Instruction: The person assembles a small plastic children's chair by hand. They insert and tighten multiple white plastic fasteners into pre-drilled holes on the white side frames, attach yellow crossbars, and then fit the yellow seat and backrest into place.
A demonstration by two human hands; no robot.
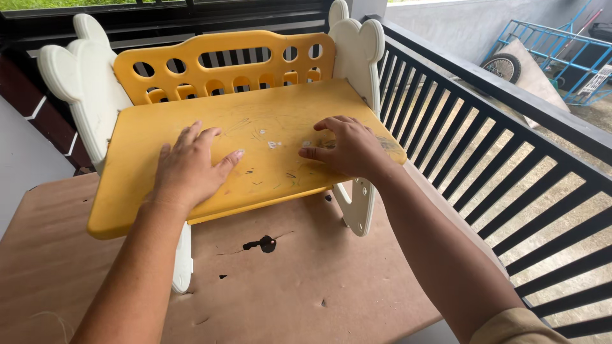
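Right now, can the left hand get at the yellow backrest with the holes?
Probably yes. The left hand lies flat on the yellow seat board, and nothing stands between it and the backrest just beyond.

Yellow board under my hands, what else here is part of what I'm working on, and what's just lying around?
In hand:
left hand and right hand, both flat on the yellow board
white side panels
yellow backrest
brown sheet underneath

Lying about:
black railing
blue metal frame
wheel
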